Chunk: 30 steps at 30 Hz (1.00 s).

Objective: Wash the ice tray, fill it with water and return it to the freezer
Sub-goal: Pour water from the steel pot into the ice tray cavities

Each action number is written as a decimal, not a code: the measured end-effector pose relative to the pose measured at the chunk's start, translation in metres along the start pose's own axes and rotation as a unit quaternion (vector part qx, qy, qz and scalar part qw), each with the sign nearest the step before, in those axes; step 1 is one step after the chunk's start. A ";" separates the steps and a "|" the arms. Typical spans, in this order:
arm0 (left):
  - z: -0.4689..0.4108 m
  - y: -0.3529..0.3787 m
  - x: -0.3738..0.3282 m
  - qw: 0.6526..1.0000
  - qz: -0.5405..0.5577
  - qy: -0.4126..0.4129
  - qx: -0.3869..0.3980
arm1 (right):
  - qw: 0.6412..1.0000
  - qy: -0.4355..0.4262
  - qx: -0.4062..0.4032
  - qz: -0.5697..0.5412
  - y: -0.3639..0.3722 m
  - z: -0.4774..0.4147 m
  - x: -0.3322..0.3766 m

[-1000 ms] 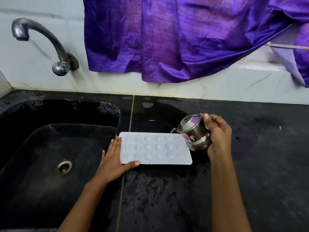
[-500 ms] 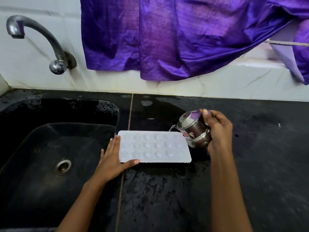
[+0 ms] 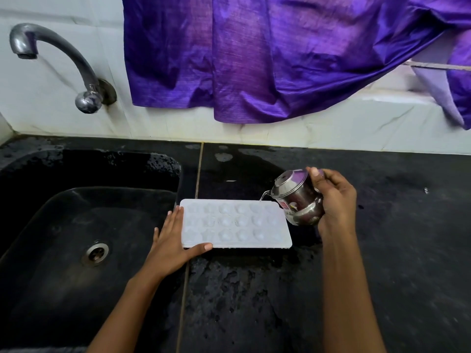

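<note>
A white ice tray (image 3: pixel 234 225) with rows of small moulded cells lies flat on the wet black counter, just right of the sink. My left hand (image 3: pixel 173 240) steadies its left end, fingers along the short edge and thumb on the near edge. My right hand (image 3: pixel 334 200) grips a small steel pot (image 3: pixel 297 197) with a lid, tilted to the left over the tray's far right corner. A thin stream of water runs from the pot's rim into the tray.
A black sink (image 3: pixel 76 174) with a steel drain (image 3: pixel 94 253) lies on the left. A curved metal tap (image 3: pixel 51 62) sticks out from the white wall above it. Purple cloth (image 3: pixel 254 54) hangs over the back wall. The black counter (image 3: pixel 395 238) stretches to the right.
The steel pot has tipped a little further to the left over the tray's far right corner, and water now pours from it. My left hand stays on the tray.
</note>
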State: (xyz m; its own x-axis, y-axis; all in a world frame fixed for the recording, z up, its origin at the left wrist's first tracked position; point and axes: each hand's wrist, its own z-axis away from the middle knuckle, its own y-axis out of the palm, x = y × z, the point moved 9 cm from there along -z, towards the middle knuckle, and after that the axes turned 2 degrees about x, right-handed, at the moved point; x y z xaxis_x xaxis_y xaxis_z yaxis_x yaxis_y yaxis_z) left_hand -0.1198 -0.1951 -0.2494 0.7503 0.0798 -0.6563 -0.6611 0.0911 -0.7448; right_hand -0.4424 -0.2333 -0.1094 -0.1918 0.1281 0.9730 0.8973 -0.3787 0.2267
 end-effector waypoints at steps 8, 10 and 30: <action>0.000 0.000 -0.001 1.000 0.000 0.002 -0.001 | 0.998 0.029 -0.002 -0.056 0.000 0.003 -0.008; 0.001 0.000 -0.001 1.000 0.000 0.004 -0.003 | 0.997 0.032 0.003 -0.070 0.004 0.005 -0.008; 0.002 -0.002 -0.005 0.999 -0.029 0.020 -0.016 | 0.999 0.028 0.034 0.001 0.031 0.012 -0.012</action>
State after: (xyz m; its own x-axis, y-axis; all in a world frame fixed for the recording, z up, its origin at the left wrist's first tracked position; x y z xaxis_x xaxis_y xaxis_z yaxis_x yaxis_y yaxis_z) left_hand -0.1221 -0.1934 -0.2443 0.7871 0.0362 -0.6158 -0.6167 0.0628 -0.7847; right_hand -0.4079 -0.2355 -0.1145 -0.2108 0.0759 0.9746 0.9222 -0.3153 0.2240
